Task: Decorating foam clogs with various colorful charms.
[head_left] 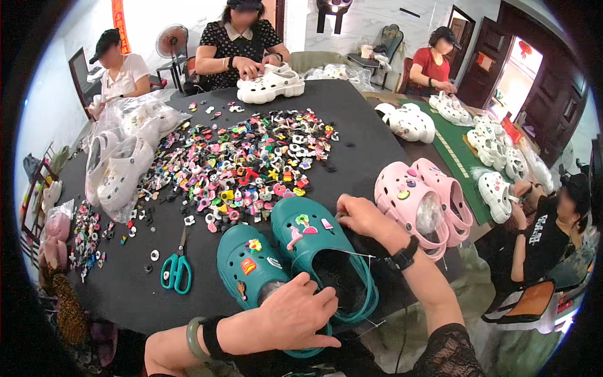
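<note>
A pair of teal clogs lies in front of me, toes pointing away: the left clog (239, 247) and the right clog (306, 217). Colourful shoe charms (308, 230) sit on both uppers. My left hand (295, 314) rests over the left clog's opening, fingers loosely bent and thumb spread apart. Its fingertips reach the right clog's rim. Against the outer side of the right clog, my right hand (364, 218) has its fingers curled; anything inside them is hidden. A thin white tag string (352, 252) runs across the right clog's opening.
A wide pile of loose charms (245, 166) covers the dark table (339, 135). Teal-handled scissors (176, 271) lie at left. Pink clogs (408, 195) stand at right, bagged white clogs (125, 151) at left. Several people work around, one handling a white clog (270, 86).
</note>
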Available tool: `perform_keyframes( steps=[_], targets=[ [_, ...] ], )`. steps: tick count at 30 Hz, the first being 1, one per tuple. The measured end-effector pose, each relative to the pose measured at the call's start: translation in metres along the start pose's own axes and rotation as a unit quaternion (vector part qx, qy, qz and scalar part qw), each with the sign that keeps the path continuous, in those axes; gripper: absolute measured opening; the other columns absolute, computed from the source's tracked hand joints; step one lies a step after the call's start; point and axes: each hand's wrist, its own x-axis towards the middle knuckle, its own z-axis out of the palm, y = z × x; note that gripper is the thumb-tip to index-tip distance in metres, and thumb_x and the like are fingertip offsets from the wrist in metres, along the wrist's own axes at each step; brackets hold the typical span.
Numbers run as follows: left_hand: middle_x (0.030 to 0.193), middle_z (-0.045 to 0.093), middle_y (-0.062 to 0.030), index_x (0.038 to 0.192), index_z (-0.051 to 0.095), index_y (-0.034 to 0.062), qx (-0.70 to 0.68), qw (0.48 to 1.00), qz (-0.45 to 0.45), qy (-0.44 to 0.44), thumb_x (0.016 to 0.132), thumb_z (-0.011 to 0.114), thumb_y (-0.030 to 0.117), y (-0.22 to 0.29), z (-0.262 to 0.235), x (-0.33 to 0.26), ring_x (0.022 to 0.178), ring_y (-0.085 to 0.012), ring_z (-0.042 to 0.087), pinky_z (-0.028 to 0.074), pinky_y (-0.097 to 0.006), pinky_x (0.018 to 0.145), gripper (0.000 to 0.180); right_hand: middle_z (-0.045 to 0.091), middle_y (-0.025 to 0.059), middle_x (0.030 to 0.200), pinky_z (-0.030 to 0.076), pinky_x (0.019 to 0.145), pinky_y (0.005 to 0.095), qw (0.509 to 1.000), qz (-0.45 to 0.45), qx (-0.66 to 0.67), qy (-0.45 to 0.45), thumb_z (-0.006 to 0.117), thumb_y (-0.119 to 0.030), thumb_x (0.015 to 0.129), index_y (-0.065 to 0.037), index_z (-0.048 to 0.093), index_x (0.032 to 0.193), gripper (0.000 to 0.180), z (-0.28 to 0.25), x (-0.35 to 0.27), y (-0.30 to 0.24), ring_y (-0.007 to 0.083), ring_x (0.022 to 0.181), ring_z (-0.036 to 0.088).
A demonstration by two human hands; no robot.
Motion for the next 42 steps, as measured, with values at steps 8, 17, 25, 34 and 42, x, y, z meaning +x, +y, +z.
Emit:
perform_keyframes(
  steps=[8,17,25,34,42],
  targets=[
    [0.086,0.06,-0.0036,0.077,0.06,0.0058,-0.093,0.994,0.053,-0.019,0.081,0.062,0.05,-0.006,-0.012,-0.031,0.065,-0.019,0.052,0.037,-0.031,0.066,0.044,0.063,-0.0009,0.084,0.046,0.06,0.0173,0.891,-0.022,0.452,0.026,0.066,-0.001,0.082,-0.003,0.063,0.101,0.019,-0.022,-0.031,-0.048,0.0043,0.072,0.058],
    [0.101,0.059,-0.0059,0.09,0.061,0.0048,-0.075,0.996,0.009,0.051,0.079,0.066,0.037,0.0,-0.025,-0.021,0.075,-0.0199,0.053,0.044,-0.032,0.072,0.035,0.067,0.0083,0.092,0.051,0.072,0.0309,0.943,-0.223,0.189,0.159,0.069,-0.007,0.077,-0.006,0.066,0.096,0.019,-0.007,-0.05,-0.049,0.0219,0.079,0.063],
    [0.081,0.053,-0.0028,0.079,0.059,0.0064,-0.031,0.999,-0.018,-0.026,0.08,0.065,0.036,-0.001,-0.014,-0.017,0.083,-0.0198,0.048,0.043,-0.031,0.07,0.03,0.067,0.0064,0.097,0.052,0.078,0.0334,0.939,-0.261,0.13,0.184,0.069,-0.009,0.077,-0.006,0.066,0.093,0.017,-0.008,-0.053,-0.046,0.0241,0.087,0.062],
    [0.078,0.051,-0.0031,0.07,0.059,0.0069,-0.043,0.999,-0.017,-0.004,0.08,0.065,0.036,0.001,-0.007,-0.019,0.082,-0.0207,0.046,0.042,-0.032,0.07,0.031,0.067,0.0065,0.089,0.051,0.072,0.0324,0.934,-0.259,0.162,0.185,0.068,-0.005,0.077,-0.007,0.067,0.093,0.017,0.001,-0.057,-0.046,0.0237,0.083,0.062],
    [0.078,0.052,-0.0049,0.073,0.057,0.0069,-0.075,0.997,0.011,0.022,0.078,0.067,0.033,-0.009,-0.004,-0.017,0.073,-0.0229,0.046,0.042,-0.034,0.065,0.028,0.065,0.0053,0.084,0.05,0.07,0.0325,0.941,-0.239,0.104,0.216,0.068,-0.006,0.076,-0.005,0.065,0.085,0.01,0.005,-0.056,-0.054,0.0236,0.08,0.06]
  ],
)
